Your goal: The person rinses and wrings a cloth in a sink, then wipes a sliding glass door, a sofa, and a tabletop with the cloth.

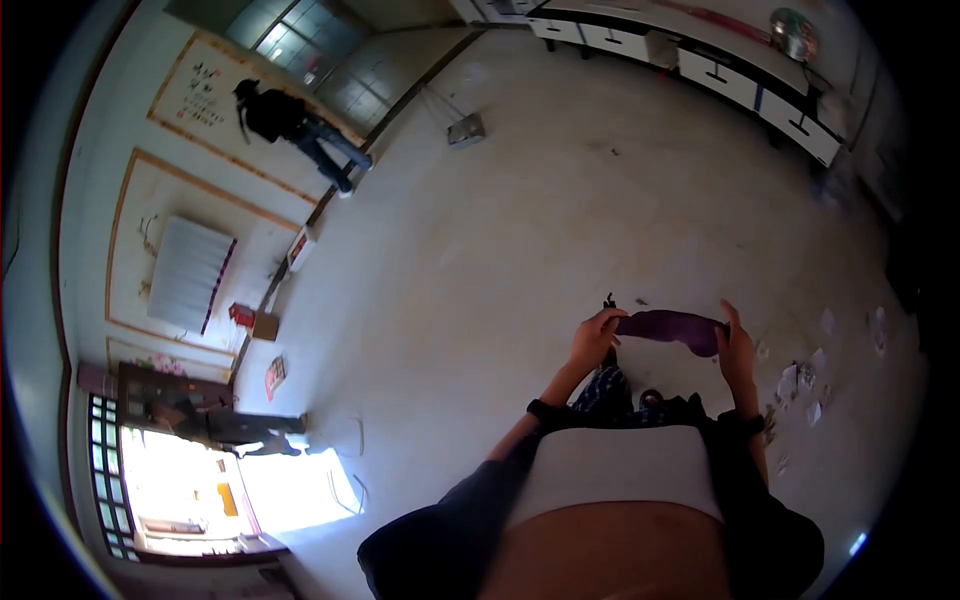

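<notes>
Your left hand [595, 340] grasps one end of the purple cloth [670, 327] and your right hand [736, 355] grasps the other; neither is released. The cloth spans the gap between them, held above the floor [500, 230] in front of your body, with its lower edge bulging toward the right hand. The material appears to be soft, thin fabric: expect it to be light, limp and not fragile, with no stiffness to hold a shape. Take hold at the two ends, pinching between thumb and fingers; the unsupported middle is likely to sag if tension drops. A small dark item [609, 301] shows beside your left hand; its identity cannot be told. Below the cloth are your patterned trousers [600, 390]. To the right, pale scraps [800, 380] lie on the floor. Farther out, a long-handled dustpan [465, 131] stands on the floor, white drawer units [718, 76] line one side, and one person [277, 115] stands facing the wall [205, 150].
</notes>
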`<state>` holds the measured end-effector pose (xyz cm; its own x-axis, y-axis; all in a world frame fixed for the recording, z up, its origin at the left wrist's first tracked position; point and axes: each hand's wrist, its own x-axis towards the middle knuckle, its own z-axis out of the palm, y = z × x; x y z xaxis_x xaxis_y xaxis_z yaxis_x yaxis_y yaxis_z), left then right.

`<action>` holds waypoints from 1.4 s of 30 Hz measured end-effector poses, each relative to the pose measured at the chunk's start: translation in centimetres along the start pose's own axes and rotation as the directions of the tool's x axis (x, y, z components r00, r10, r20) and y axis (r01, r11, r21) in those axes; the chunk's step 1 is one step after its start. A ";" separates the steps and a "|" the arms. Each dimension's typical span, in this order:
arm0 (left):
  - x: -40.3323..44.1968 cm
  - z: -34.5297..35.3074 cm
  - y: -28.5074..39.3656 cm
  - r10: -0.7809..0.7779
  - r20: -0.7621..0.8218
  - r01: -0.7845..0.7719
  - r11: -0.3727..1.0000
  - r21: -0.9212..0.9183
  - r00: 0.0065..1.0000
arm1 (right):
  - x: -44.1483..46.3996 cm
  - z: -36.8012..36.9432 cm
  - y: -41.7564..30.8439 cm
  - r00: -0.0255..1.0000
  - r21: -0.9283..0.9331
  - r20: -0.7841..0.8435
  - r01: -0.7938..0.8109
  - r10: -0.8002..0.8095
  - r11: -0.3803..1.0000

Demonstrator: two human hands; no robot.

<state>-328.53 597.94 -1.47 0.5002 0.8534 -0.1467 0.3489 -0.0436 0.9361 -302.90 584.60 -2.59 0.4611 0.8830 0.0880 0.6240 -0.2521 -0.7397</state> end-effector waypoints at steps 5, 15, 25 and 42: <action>8.6 -2.6 -2.9 0.028 0.088 -0.019 0.995 -0.102 0.996 | 6.3 1.4 -2.6 0.991 -0.008 0.020 -0.136 0.136 0.991; 25.4 -15.6 -3.3 0.139 0.193 -0.094 0.970 -0.223 0.971 | 23.9 8.5 -10.9 0.993 -0.122 0.076 -0.079 0.089 0.989; 31.0 -25.5 -12.2 0.005 -0.080 -0.027 0.960 -0.279 0.997 | 38.2 16.4 -19.9 0.917 0.042 0.386 0.097 -0.106 0.994; 55.9 -34.0 -7.1 0.044 -0.263 -0.015 0.994 0.110 0.964 | 67.9 27.5 -32.0 0.629 0.478 0.599 0.215 -0.496 0.851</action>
<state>-330.03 663.61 -5.48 0.2891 0.9572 -0.0163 0.4259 -0.1134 0.8976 -308.88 663.49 8.72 -0.3973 0.9174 0.0225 0.3286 0.1651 -0.9299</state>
